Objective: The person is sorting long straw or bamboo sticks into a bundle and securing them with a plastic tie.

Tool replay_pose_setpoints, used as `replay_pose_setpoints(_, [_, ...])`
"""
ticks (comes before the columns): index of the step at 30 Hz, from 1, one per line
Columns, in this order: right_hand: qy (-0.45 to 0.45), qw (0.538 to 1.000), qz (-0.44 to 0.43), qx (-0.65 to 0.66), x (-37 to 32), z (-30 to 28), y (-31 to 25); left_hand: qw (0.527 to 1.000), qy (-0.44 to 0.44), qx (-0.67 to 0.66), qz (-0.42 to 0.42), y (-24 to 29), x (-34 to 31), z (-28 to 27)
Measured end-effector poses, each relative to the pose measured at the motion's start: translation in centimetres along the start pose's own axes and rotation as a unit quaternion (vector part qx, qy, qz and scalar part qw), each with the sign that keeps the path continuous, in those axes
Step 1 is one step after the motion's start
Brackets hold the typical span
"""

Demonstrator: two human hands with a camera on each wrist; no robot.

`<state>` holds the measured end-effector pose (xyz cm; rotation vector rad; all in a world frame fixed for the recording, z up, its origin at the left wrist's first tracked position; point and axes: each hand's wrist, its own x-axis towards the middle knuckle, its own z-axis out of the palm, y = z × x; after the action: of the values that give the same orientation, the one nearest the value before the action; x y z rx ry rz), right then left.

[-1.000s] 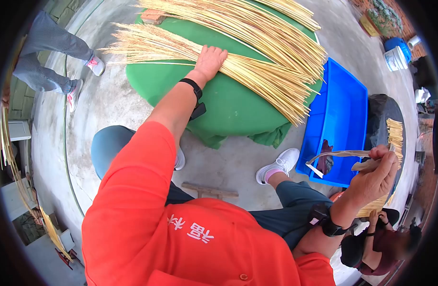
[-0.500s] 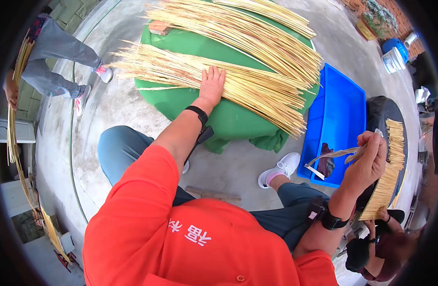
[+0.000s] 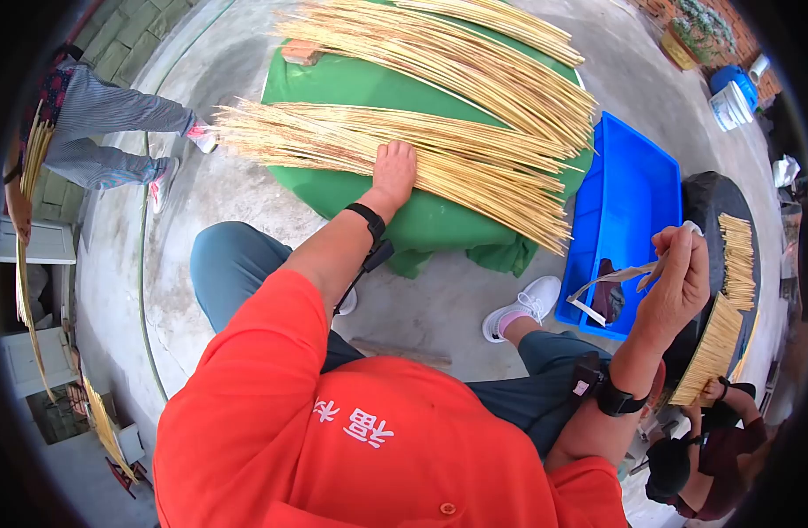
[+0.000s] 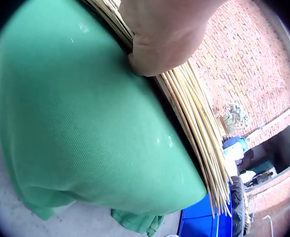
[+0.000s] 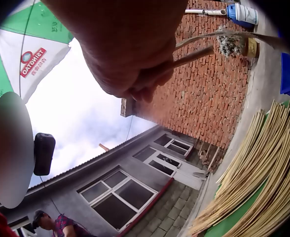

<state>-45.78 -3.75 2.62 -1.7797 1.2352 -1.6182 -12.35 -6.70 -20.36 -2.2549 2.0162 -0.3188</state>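
My left hand (image 3: 394, 174) grips the near edge of a bundle of straw-coloured stalks (image 3: 500, 195) on a green-covered table (image 3: 333, 195). In the left wrist view that hand (image 4: 164, 39) curls over the stalks (image 4: 197, 118), its thumb at their edge and its other fingers mostly hidden. Raised at the right, my right hand (image 3: 676, 286) pinches a thin brownish strip (image 3: 628, 275) with a white end dangling. In the right wrist view the hand (image 5: 135, 64) is dark, with the strip (image 5: 204, 36) trailing from it and a short stick-like piece (image 5: 194, 57) beside it.
More stalks (image 3: 474, 72) and a brick (image 3: 301, 52) lie across the table's far side. A blue bin (image 3: 641, 185) holding something dark stands right of it, beside a dark round surface (image 3: 707, 207) with short stalks. Other people are at the far left and lower right.
The left fingers, spread flat over the stalks half a second ago, now curl at the bundle's near edge. The right hand has drawn back from its earlier spot farther right, still holding the strip.
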Motion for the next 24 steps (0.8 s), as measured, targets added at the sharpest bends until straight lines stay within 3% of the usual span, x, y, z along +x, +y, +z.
replay_pose_setpoints(11, [-0.021, 1.0, -0.001, -0.014, -0.2, -0.2, 0.1, 0.993, 0.085, -0.084, -0.007, -0.8, -0.1, -0.2])
replay_pose_setpoints(17, [-0.039, 0.999, 0.014, -0.017, -0.2, -0.3, 0.2, 0.994, 0.043, -0.104, -0.016, 0.1, -1.4, -0.5])
replay_pose_setpoints(23, [-0.042, 0.999, 0.02, -0.024, -0.3, -0.2, 0.2, 0.99, 0.087, -0.103, -0.036, 0.3, -2.2, 0.1])
replay_pose_setpoints(24, [-0.04, 0.999, 0.029, -0.022, -0.3, -0.2, 0.1, 0.993, 0.058, -0.098, -0.037, 0.3, -2.2, 0.2])
